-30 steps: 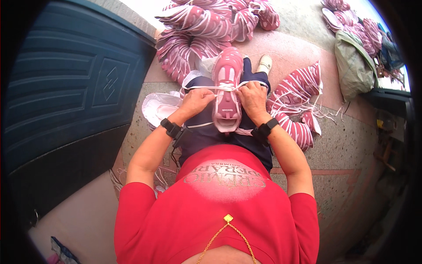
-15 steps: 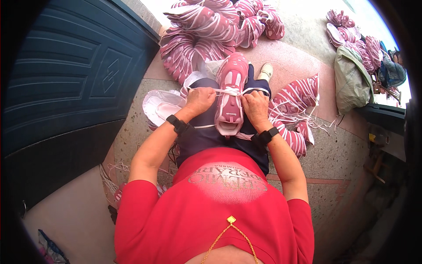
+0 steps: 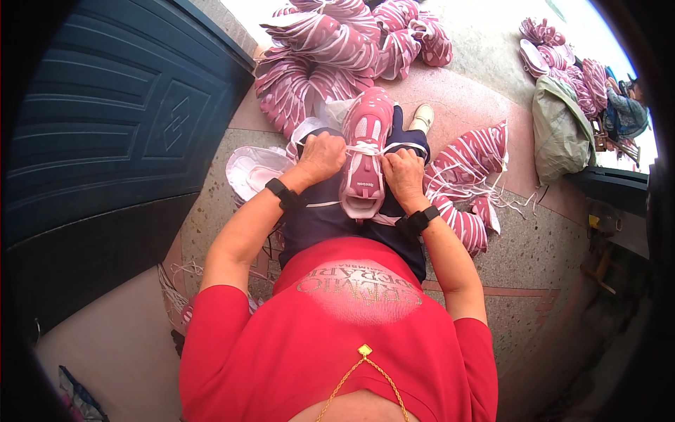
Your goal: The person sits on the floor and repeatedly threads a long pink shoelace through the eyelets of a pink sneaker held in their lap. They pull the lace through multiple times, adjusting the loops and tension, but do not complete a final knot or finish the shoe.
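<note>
A pink-and-white sneaker upper [image 3: 365, 179] lies lengthwise across my lap, its toe pointing away from me and its heel opening towards my shirt. A white shoelace [image 3: 367, 148] crosses over its middle in a tied knot or crossing, with the ends running out to both sides. On the left, the fingers of my left hand [image 3: 325, 156] are closed on one lace end beside the upper. To the right, my right hand [image 3: 403, 174] pinches the other end close to the upper's edge. Fingertips of both hands are partly hidden.
Nested stacks of pink uppers [image 3: 320, 53] lie ahead. Another row of uppers [image 3: 467, 155] with trailing laces lies right of my leg. A loose white-lined upper [image 3: 256, 172] sits at left. A dark blue door [image 3: 133, 112] stands left; a grey-green sack [image 3: 560, 130] and a seated person are far right.
The view has shifted slightly. My right hand has come a little closer to the upper and lower, while both hands keep their grip on the shoelace.
</note>
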`<state>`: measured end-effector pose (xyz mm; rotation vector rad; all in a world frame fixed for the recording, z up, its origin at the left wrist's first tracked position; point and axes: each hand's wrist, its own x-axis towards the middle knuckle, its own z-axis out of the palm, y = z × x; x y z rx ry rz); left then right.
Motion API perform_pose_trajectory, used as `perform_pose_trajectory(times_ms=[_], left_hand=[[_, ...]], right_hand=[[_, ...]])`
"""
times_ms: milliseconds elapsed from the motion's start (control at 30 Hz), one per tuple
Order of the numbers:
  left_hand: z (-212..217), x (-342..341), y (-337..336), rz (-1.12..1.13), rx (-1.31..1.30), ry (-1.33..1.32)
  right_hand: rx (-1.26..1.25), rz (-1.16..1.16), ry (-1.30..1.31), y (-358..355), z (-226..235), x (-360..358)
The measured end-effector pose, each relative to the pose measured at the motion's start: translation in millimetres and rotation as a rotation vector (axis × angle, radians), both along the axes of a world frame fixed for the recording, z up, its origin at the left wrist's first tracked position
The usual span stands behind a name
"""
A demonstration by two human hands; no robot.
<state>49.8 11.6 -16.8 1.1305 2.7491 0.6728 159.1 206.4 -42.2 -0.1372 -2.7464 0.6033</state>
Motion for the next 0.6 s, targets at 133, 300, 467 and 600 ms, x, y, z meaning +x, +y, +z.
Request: perform_pose_trajectory(times_ms=[133, 300, 467, 600], left_hand=[[-1, -4, 4, 0.234, 0.003, -0.479], [-8, -6, 12, 0.165, 0.062, -0.468], [-7, 8, 11, 0.172, -0.134, -0.138], [8, 32, 5, 0.031, -0.204, 0.070]], right_hand=[[0.006, -0.006, -0.008, -1, 0, 1], [0.008, 0.001, -0.028, 0, 1, 2], [0.028, -0.004, -0.087, -1, 3, 3], [0.082, 0.046, -0.148, -2, 12, 5]])
